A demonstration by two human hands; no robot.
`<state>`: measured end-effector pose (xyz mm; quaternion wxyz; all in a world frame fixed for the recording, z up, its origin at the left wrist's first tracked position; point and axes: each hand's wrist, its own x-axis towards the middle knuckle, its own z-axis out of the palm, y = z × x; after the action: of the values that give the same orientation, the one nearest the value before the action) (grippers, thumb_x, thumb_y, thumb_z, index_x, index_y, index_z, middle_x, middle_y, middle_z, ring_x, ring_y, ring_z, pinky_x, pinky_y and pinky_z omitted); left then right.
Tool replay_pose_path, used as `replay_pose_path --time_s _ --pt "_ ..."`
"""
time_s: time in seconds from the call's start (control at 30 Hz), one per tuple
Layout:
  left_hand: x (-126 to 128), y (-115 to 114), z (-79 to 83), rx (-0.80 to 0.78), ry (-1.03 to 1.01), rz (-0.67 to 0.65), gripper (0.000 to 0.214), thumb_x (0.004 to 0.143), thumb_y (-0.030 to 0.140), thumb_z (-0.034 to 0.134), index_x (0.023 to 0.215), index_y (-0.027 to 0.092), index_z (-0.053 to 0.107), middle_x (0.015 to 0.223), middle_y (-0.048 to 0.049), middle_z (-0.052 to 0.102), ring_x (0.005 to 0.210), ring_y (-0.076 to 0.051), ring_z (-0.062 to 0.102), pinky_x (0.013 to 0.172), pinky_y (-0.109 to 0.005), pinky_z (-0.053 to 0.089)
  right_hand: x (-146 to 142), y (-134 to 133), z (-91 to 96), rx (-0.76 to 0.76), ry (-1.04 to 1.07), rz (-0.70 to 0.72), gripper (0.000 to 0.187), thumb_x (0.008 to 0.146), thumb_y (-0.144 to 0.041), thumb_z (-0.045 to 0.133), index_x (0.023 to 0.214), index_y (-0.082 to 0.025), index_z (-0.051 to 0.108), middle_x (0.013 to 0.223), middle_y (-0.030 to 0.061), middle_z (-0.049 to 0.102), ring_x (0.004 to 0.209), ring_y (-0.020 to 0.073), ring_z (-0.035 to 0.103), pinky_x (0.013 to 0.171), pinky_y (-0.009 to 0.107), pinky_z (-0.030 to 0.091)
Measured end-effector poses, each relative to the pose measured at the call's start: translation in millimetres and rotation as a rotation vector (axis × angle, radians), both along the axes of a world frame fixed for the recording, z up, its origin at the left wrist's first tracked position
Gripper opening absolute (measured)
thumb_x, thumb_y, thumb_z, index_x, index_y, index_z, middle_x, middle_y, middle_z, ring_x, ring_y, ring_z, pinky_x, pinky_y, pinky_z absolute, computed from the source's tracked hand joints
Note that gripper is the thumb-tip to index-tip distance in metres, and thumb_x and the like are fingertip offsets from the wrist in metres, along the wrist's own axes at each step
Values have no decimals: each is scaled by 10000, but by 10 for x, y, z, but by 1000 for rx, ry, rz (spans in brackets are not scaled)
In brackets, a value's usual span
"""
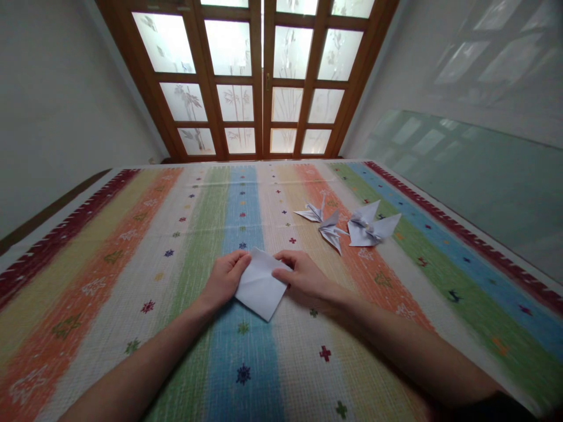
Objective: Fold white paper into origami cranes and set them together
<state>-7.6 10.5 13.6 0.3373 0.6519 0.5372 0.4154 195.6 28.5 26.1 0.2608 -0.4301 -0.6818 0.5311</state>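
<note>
Multicoloured striped cloth (303, 375), printed with small snowflakes, crosses and trees, covers the table. Folded square of white paper (263, 287), faintly creased, is held above the cloth's blue and pale stripes, one corner toward the person. Left hand (225, 274): curled closed on the paper's left side, thumb on top. Right hand (303, 272): closed on the right corner, thumb on top, index finger bent near the upper edge. Beyond, to the right: cluster of white folded-paper birds (358, 233); exact count unclear. Farthest: brown wooden doors (257, 99) with frosted, plant-patterned panes.
</note>
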Motion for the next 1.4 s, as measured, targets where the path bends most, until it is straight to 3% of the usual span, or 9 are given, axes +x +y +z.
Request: replay_pose_path --time_s 0.13,0.23,0.33,0.43,0.53,0.63,0.83,1.17,1.4 --pt "-28 217 -47 106 230 62 358 925 281 428 1191 125 610 795 -60 724 662 -176 654 643 -294 514 -9 104 -62 -3 -81 -85 259 749 -93 583 996 -170 597 691 -14 618 545 124 542 511 231 398" --pt "-60 234 -76 285 456 131 457 929 275 448 1347 95 479 1184 -174 677 1031 -249 661 889 -417 513 34 129 -76 161 -274 -159 324 780 -112 591 1101 -156 573 791 45 675 665 173 613 628 284 456" --pt "-28 71 -161 357 790 -103 457 937 380 487 1300 108 541 1363 -187 574 1303 -315 498 1053 -503 400 74 110 -97 441 -553 -188 412 832 -207 603 1234 -138 545 1038 155 681 953 276 634 829 404 477" --pt "57 -126 -275 311 960 -193 595 940 433 472 1389 43 451 1450 -233 470 1364 -342 427 1093 -549 334 77 111 -164 730 -670 -26 461 890 -236 524 1336 -123 503 1357 210 538 1277 319 474 1047 490 370" --pt "120 -218 -350 301 1004 -164 714 929 521 437 1454 43 361 1491 -246 403 1406 -357 357 1130 -593 234 66 172 -251 823 -670 307 522 963 -305 411 1454 -132 396 1519 177 388 1425 281 324 1155 490 246" --pt "136 -240 -372 323 994 -133 780 914 577 419 1477 48 317 1489 -259 400 1418 -361 332 1138 -585 209 68 280 -294 798 -701 431 627 982 -453 370 1510 -123 299 1563 169 301 1465 277 249 1182 503 189" --pt "90 -336 -364 324 1026 -137 734 930 532 411 1443 8 364 1473 -275 414 1403 -372 354 1126 -568 245 48 439 -240 757 -769 400 707 973 -523 359 1519 -84 263 1573 180 242 1475 302 206 1187 543 161" --pt "-106 -301 -289 406 1028 -214 744 905 655 414 1389 91 461 1402 -234 520 1295 -357 486 1079 -574 290 514 187 -314 760 -732 424 735 959 -567 389 1540 -154 208 1580 145 253 1481 292 187 1194 555 85" --pt "-87 -113 -55 837 1011 -505 210 1004 254 422 1069 173 604 1020 -94 703 921 -216 646 828 -365 475 541 125 -308 790 -709 396 825 901 -600 490 1522 -109 261 1560 180 301 1475 320 194 1186 563 68"
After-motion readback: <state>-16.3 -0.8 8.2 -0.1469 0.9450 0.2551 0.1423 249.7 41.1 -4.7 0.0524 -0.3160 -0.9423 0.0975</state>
